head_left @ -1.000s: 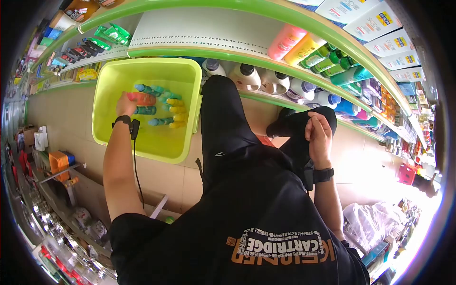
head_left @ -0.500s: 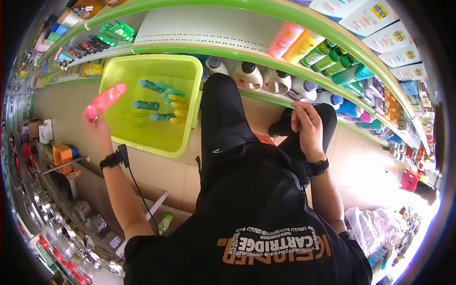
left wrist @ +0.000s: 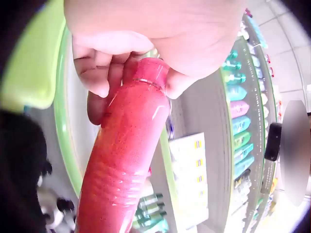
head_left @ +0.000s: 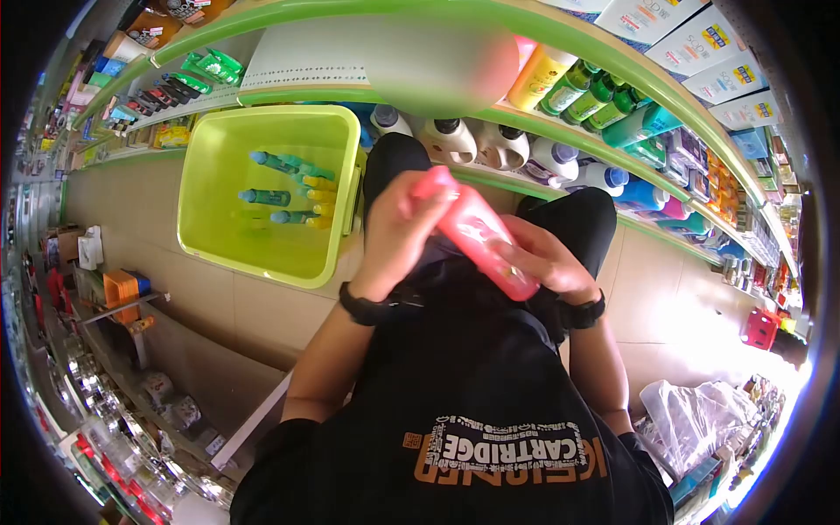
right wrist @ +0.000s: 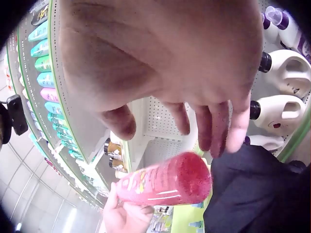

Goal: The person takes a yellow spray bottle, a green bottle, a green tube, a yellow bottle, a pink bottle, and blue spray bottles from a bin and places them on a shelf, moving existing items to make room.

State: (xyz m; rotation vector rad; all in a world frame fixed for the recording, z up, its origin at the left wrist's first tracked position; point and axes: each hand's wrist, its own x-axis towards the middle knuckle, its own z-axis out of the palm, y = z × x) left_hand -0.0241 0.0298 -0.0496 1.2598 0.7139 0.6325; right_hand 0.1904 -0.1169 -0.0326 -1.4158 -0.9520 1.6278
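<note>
In the head view a pink bottle (head_left: 486, 245) is held tilted in front of the lap. My left hand (head_left: 394, 236) grips it by the cap end, with fingers and thumb around the neck in the left wrist view. Its base points toward my right hand (head_left: 556, 262). Seen from the right wrist, the right fingers (right wrist: 218, 128) extend loosely above the bottle's base, and a gap shows between them and the pink plastic. A yellow-green tub (head_left: 206, 232) on the floor holds several blue-green bottles (head_left: 267, 197) and yellow bottles (head_left: 322, 197).
Green-edged shelves run across the front. A yellow bottle (head_left: 542, 77) and green bottles (head_left: 569, 87) stand on the upper one, with white jugs (head_left: 451, 140) below. A clear plastic bag (head_left: 696, 416) lies at the lower right, and a metal rack (head_left: 122, 411) lines the left.
The left hand lifted the pink bottle out of the tub, then carried it right to the lap. The right hand has moved from above the knee to beside the bottle's base.
</note>
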